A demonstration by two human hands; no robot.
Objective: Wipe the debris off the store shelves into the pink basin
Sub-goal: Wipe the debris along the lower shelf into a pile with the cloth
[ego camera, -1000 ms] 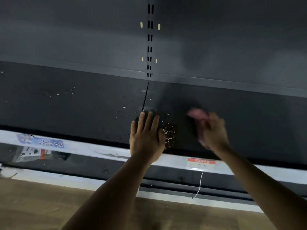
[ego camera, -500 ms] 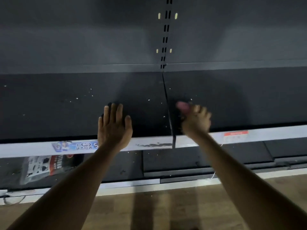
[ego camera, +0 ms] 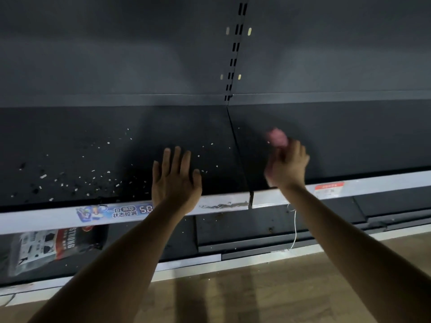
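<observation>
Dark grey wall stands behind a long black shelf that runs from left to right. Wood floor lies below.

Left hand lies flat on the shelf at the front edge, near the middle. Its fingers are straight and point at the wall.

Right hand is just right of the crack in the shelf. It is blurry, with fingers curled round a small pink thing; I cannot tell what that is.

White debris lies spread from left to right over the shelf's left half, mostly near the front edge, left of the left hand.
</observation>
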